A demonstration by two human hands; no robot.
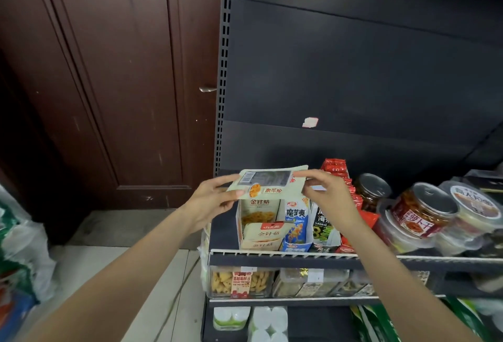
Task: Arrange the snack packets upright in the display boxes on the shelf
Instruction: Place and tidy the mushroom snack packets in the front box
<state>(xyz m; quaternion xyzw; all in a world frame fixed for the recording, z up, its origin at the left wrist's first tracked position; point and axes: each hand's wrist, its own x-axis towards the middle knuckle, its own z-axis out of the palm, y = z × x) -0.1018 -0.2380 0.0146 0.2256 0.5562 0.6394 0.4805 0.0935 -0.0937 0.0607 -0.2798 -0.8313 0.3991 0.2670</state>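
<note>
Only the head view here, so we'll go off the cream display box at the near left end of the shelf as our anchor.

Both hands are on one cream snack packet, held flat and roughly level right above that box, barcode side up and print upside down to us. Our left hand pinches the packet's left edge, thumb on the underside near the front and fingers curled round the far side. Our right hand pinches the right edge between thumb and forefinger, other fingers loosely curled behind.

Inside the box a couple more cream packets sit low at the front, leaning rather than upright.

Just right of the box is a blue-and-white box, then a black-and-green one partly hidden by our right wrist. Further right and behind: red packets, a dark jar, and clear tubs with red labels.

Below the box, the next tier down has clear bins of snacks. Left of the box, well apart, a brown door.
</note>
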